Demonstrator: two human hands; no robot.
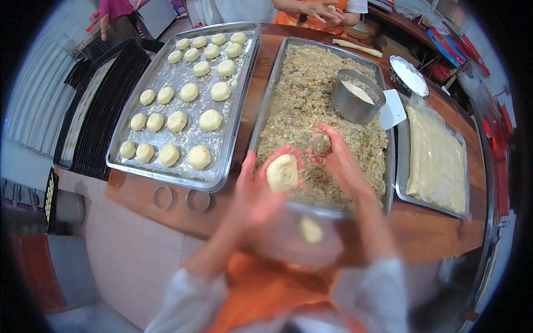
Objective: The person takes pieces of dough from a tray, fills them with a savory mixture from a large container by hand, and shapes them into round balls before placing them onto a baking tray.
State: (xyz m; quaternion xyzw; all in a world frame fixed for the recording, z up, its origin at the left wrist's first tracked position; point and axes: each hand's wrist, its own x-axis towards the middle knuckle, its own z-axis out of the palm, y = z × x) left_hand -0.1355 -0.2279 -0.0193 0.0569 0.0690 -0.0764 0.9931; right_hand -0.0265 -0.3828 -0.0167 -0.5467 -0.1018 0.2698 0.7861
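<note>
A flattened round of pale dough (282, 173) lies on the open palm and fingers of my left hand (260, 183). To its right, my right hand (339, 162) holds a small ball of filling (320, 144) at its fingertips. Both hands are above the near half of a metal tray of crumbly filling (257, 139). A metal ring-shaped container (356, 106) with pale crumbs inside sits on the filling, a white plastic scraper (392, 110) beside it. A blurred piece of dough (311, 229) lies near the table edge before me.
Left is a metal tray (166, 177) with rows of dough rounds; two metal rings (162, 197) lie below it. Right stands a tray of plastic-covered dough (435, 158), with a bowl of white powder (409, 77) behind. Dark baking trays (106, 104) are stacked left. A co-worker's hands (325, 12) work opposite.
</note>
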